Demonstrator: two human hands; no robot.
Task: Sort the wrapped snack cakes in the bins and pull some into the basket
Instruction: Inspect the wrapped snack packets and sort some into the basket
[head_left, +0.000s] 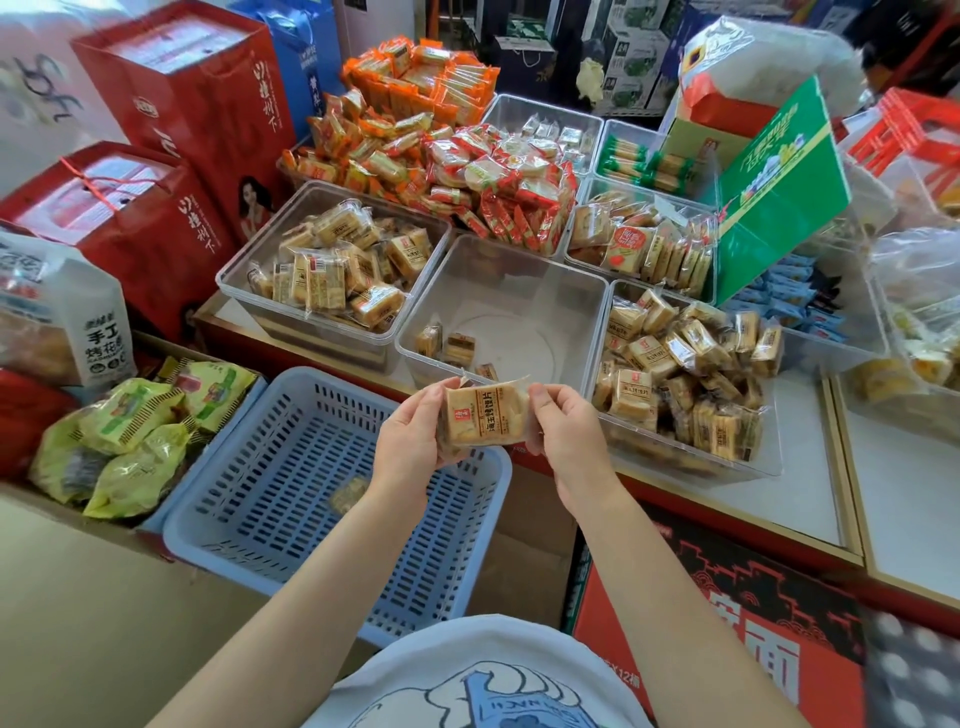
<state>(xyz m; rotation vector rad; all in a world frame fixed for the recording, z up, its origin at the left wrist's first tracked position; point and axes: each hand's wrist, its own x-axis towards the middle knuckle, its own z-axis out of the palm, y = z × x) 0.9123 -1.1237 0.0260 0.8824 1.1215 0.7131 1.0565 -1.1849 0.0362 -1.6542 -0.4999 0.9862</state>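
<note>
A: Nearest to us, what do we hold?

B: We hold one wrapped snack cake (485, 418) between both hands, above the far rim of the blue basket (249, 512). Our left hand (413, 434) grips the left end of the wrapper, fingers curled behind it and thumb on the front. Our right hand (563, 434) pinches the right end, thumb on the front face.

A: Contents of the basket?

B: We see one small wrapped cake (347, 493) lying on its perforated floor, partly hidden by our left forearm.

A: Beyond the hands?

B: The middle clear bin (545, 291) sits directly past the held cake; it contains only a few cakes (447, 345) along its near-left side. The left clear bin (234, 280) holds a loose layer of the same cakes. The right clear bin (769, 462) is heaped with them.

A: Farther back?

B: We see a pile of red and orange wrapped snacks (457, 161), a further bin of cakes (639, 244) and a tilted green box (779, 192) at right. Red gift boxes (192, 98) stand at left.
</note>
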